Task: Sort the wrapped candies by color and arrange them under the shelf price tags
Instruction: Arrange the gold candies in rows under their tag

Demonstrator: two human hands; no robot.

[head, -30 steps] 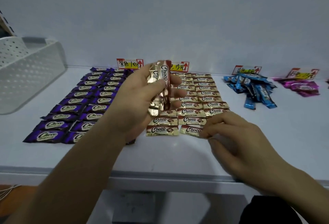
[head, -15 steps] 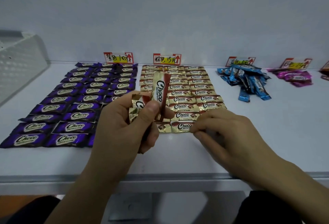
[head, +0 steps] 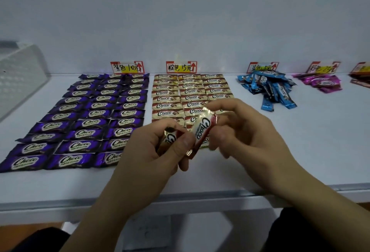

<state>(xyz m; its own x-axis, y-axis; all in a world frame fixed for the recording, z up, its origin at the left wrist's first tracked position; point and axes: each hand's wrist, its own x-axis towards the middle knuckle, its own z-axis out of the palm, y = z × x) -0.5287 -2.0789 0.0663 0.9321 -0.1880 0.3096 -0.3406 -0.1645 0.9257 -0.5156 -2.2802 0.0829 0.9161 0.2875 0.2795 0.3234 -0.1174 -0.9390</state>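
My left hand [head: 158, 153] grips two gold-wrapped Choco candies: a short-showing one [head: 170, 138] in the fist and a longer one [head: 202, 131] sticking up and tilted right. My right hand [head: 244, 131] pinches the upper end of that longer candy with thumb and index finger. Both hands hover over the near end of the gold candy rows [head: 190, 91], which lie in three columns under the brown price tag [head: 181, 67]. Purple candies [head: 90, 115] lie in three columns under the purple price tag [head: 127, 67].
A loose pile of blue candies [head: 268, 89] lies under its tag [head: 262, 67], and pink candies [head: 320, 83] under theirs [head: 322, 67]. Dark red candies [head: 360, 80] show at the right edge. A white perforated basket [head: 20, 75] stands at the left. The shelf's front edge [head: 200, 197] runs below my hands.
My left hand came down toward the shelf front with the gold candies. My right hand lifted off the gold row and took hold of the upper end of the longer candy.
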